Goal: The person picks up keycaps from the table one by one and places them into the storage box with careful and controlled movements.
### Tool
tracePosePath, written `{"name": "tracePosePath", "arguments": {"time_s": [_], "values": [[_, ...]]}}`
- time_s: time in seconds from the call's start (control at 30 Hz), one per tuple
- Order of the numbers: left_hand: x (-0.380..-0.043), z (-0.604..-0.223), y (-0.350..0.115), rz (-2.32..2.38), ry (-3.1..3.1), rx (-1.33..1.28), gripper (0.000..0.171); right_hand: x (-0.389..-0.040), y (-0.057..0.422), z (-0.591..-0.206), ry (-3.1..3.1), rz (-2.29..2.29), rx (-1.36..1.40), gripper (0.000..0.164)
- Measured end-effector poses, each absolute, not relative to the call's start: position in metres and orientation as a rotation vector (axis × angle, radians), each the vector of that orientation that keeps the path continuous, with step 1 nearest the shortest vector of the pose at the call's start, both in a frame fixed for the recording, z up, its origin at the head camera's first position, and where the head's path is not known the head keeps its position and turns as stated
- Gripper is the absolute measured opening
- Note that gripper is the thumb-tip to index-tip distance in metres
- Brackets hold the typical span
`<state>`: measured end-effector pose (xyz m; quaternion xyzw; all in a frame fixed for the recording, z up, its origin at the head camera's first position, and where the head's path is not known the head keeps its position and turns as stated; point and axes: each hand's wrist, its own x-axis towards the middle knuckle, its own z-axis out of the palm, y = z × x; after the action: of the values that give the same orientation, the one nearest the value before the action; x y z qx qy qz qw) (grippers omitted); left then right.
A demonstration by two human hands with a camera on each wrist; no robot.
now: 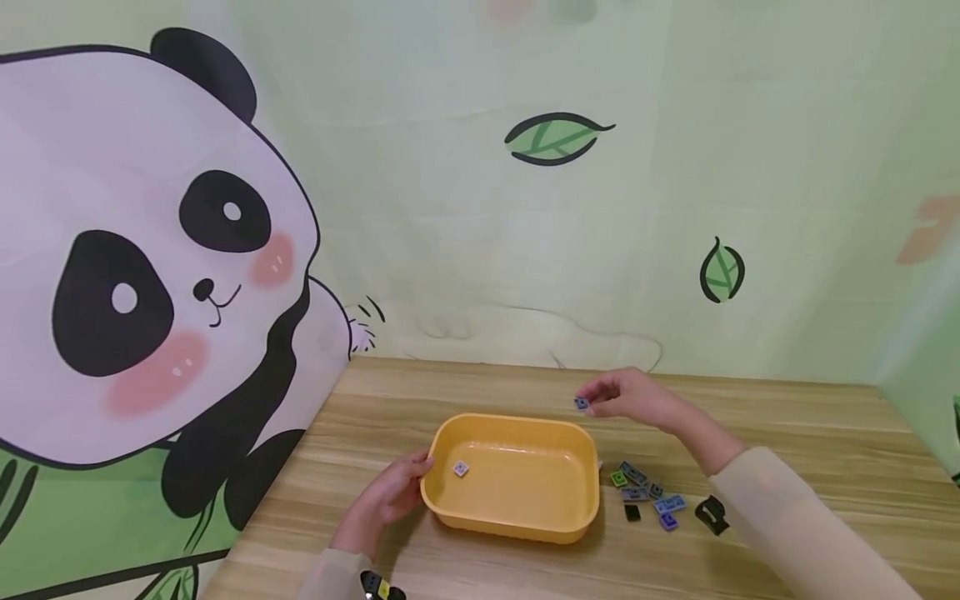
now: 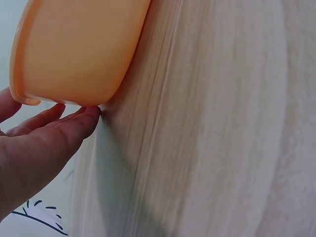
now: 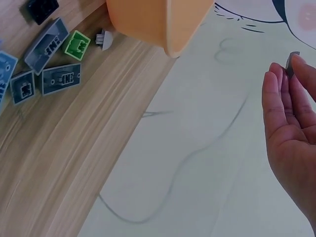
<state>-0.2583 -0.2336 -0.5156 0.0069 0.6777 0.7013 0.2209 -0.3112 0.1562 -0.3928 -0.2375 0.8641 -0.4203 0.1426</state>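
Observation:
In the head view a yellow plastic bin (image 1: 517,533) stands on the table with a small pale square brick (image 1: 461,469) inside, near its left end. My left hand (image 1: 397,490) grips the bin's left end; the left wrist view shows thumb and fingers (image 2: 86,121) against the end wall and rim. Behind the bin's far right corner, my right hand (image 1: 628,398) is raised and pinches a small blue-grey toy brick (image 1: 581,403) between thumb and fingertips. That brick (image 3: 291,64) appears edge-on in the right wrist view.
Right of the bin lie several loose bricks: a green one (image 1: 618,479), blue-grey ones (image 1: 669,504), a purple one (image 1: 668,522) and a black one (image 1: 632,513). A black curved piece (image 1: 712,515) lies beside the right sleeve. The panda-print backdrop (image 1: 480,208) rises behind the table.

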Motion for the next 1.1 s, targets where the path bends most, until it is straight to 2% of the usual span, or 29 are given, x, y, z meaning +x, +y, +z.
{"name": "tracePosePath", "arguments": {"time_s": [0.6,1.1], "values": [[-0.258,-0.515,-0.236,1.954,1.854,0.042,0.063,-0.321,0.13,-0.378,2.504,-1.184,-0.756,0.03],[-0.258,-0.516,-0.233,1.925,1.886,0.008,0.061,-0.325,0.095,-0.381,2.414,-1.216,-0.815,0.03]]}}
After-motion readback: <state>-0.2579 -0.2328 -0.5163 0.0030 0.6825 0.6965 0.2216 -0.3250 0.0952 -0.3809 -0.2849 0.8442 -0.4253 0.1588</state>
